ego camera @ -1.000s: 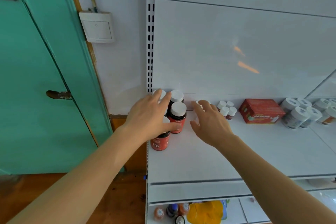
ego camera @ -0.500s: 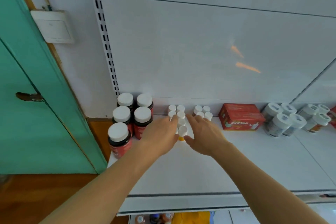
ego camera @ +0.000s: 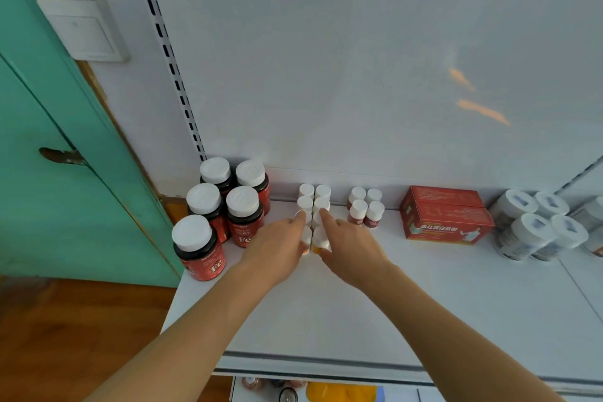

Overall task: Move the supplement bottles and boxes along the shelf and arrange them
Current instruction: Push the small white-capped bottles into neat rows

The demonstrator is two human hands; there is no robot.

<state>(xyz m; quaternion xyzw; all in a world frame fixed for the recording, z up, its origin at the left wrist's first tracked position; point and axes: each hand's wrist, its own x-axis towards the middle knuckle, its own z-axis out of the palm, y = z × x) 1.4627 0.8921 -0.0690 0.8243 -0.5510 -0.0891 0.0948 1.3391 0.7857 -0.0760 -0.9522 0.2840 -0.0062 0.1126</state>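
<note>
now both hands [ego camera: 277,246] [ego camera: 350,248], fingers seemingly straight, press round white-capped small bottles [ego camera: 314,206].

Five large red bottles [ego camera: 243,217] with white caps stand at the shelf's left end. Four small brown bottles [ego camera: 364,209] form a square; two red boxes [ego camera: 447,217] lie stacked. The small white-capped bottles [ego camera: 314,202] between the hands are partly hidden, at least six.
</note>
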